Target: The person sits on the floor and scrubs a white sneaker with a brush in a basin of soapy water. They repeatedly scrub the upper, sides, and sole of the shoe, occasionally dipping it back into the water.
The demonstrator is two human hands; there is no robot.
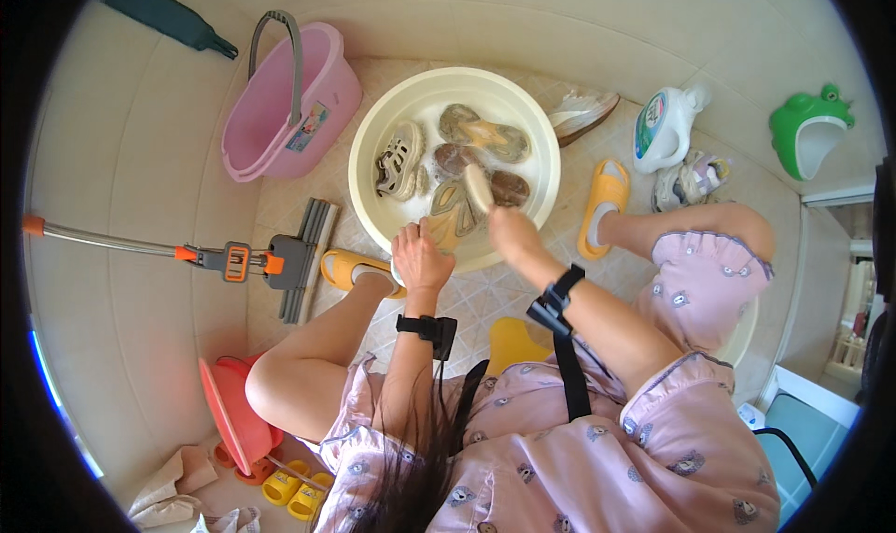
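A round cream plastic basin [358, 162] on the tiled floor before me holds sudsy water and several shoes. My left hand [421, 258] grips one end of a shoe [448, 218] at the near rim, its tan and grey sole turned up. In my right hand [514, 233] is a cream-backed scrubbing brush [478, 188], reaching over the basin just beside that sole. Its bristles are hidden. Farther in lie an upturned shoe with a grey and yellow sole [484, 134] and brown sole parts [458, 160]. A beige sneaker [399, 162] rests at the left.
A pink bucket [280, 113] and a sponge mop [290, 261] stand left. Right of the basin are a white shoe [584, 115], a detergent bottle [665, 130], another sneaker [689, 181] and a green frog-shaped urinal [805, 134] on the wall. My slippered feet flank the basin.
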